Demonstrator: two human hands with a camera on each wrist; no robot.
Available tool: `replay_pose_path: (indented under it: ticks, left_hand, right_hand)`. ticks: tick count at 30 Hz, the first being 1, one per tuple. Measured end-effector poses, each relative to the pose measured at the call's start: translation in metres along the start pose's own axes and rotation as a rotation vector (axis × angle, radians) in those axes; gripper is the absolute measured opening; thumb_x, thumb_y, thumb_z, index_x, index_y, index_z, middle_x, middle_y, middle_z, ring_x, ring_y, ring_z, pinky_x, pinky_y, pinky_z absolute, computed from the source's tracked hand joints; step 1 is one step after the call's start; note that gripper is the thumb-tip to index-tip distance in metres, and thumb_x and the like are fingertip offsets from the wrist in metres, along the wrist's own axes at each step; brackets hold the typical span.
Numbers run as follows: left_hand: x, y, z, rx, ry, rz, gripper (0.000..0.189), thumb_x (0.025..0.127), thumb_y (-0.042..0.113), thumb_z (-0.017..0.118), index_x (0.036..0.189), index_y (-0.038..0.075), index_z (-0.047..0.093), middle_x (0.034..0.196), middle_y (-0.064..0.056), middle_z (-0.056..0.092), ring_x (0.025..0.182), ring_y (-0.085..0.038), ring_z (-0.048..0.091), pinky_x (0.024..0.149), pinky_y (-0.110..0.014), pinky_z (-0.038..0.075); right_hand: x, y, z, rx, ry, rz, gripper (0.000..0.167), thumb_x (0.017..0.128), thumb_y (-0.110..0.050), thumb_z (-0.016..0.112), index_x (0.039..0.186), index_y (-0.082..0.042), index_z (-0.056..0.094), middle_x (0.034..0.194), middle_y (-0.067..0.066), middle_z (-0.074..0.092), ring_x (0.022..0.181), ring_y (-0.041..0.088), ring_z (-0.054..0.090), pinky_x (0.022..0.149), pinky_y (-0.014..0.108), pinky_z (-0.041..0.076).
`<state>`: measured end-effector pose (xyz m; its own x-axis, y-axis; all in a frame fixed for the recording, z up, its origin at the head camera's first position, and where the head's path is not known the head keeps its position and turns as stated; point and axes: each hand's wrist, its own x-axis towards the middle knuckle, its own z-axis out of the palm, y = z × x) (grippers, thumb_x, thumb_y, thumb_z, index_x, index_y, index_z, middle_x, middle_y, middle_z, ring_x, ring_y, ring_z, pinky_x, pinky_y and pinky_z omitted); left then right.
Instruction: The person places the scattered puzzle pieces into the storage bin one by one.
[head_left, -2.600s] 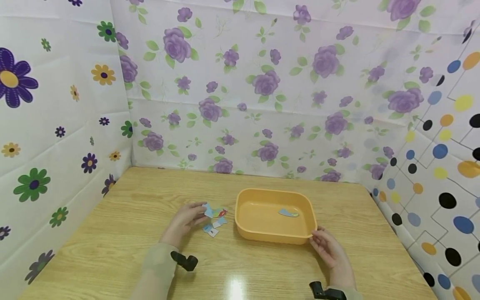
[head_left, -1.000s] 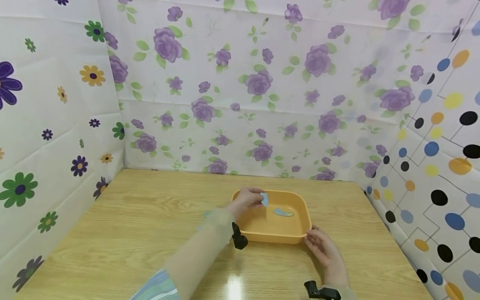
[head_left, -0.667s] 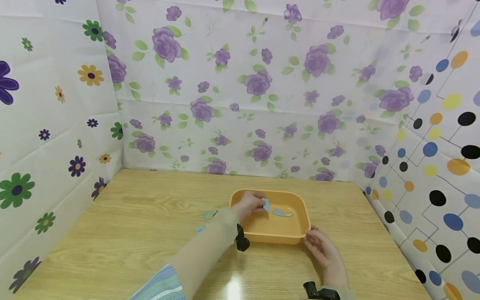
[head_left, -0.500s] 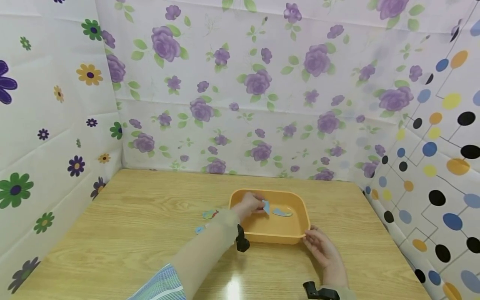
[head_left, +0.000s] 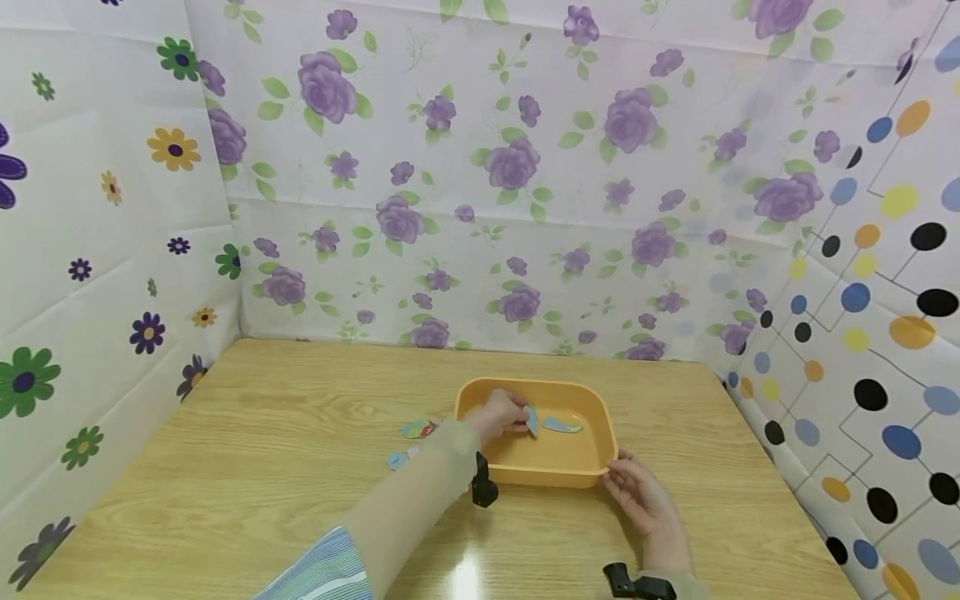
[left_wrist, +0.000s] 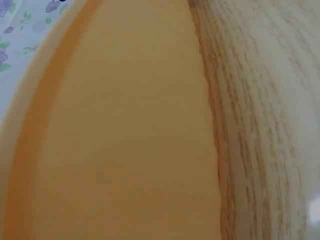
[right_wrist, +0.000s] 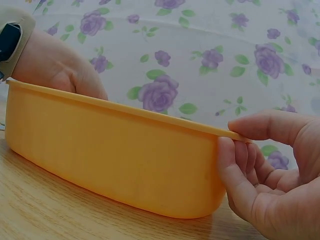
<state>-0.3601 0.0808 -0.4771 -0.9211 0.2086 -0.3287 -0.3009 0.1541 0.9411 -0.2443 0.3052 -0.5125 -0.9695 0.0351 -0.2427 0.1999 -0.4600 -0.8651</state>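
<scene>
My left hand [head_left: 501, 414] reaches down inside an orange plastic tray [head_left: 540, 477] and pinches a light blue puzzle piece [head_left: 532, 422] close over the tray's floor. To its right, a blue-grey puzzle piece [head_left: 562, 425] with a yellowish end lies in the tray. At the near right corner, my right hand [head_left: 641, 496] grips the rim. The right wrist view shows thumb and fingers of the right hand [right_wrist: 270, 175] on the corner of the tray [right_wrist: 115, 155]. The left wrist view holds mostly the tray's inside [left_wrist: 125, 125]; the left hand is out of that view.
Left of the tray, a green and red puzzle piece [head_left: 418, 429] and a blue one [head_left: 397, 461] lie on the wooden table [head_left: 300, 433], partly covered by my left forearm. Flowered cloth [head_left: 517, 250] stands behind the table, with patterned cloth on both sides.
My left hand has moved right from the pieces on the table into the tray, bringing a light blue puzzle piece, then lowered it. My right hand keeps its grip on the tray's corner.
</scene>
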Motion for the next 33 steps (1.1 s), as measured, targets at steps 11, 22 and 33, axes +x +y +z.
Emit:
replay_pose_path:
  ticks: [11,22,33]
  left_hand:
    - [-0.004,0.000,-0.003,0.031,0.007,-0.013,0.037,0.089,-0.008,0.061,0.125,-0.014,0.054,0.116,-0.028,0.063,0.100,-0.035,0.069,0.081,-0.036,0.060]
    - [-0.015,0.016,-0.009,0.069,-0.056,-0.051,0.044,0.095,0.000,0.055,0.138,-0.010,0.046,0.126,-0.028,0.055,0.113,-0.039,0.062,0.095,-0.043,0.055]
    - [-0.026,0.021,-0.025,0.169,-0.180,-0.027,0.056,0.098,0.016,0.055,0.145,-0.009,0.037,0.136,-0.033,0.047,0.117,-0.043,0.058,0.098,-0.045,0.052]
  right_hand:
    - [0.001,0.001,-0.002,-0.007,-0.020,0.005,0.018,0.098,0.002,0.041,0.102,-0.013,0.050,0.094,-0.003,0.054,0.086,0.006,0.056,0.080,0.017,0.053]
    - [-0.002,-0.002,0.000,-0.001,-0.011,0.017,0.017,0.098,0.002,0.040,0.106,-0.011,0.048,0.094,-0.003,0.054,0.086,0.006,0.056,0.080,0.017,0.053]
    - [0.001,0.000,-0.003,-0.003,-0.006,0.016,0.018,0.098,0.002,0.040,0.103,-0.013,0.048,0.093,-0.003,0.054,0.086,0.006,0.056,0.081,0.018,0.053]
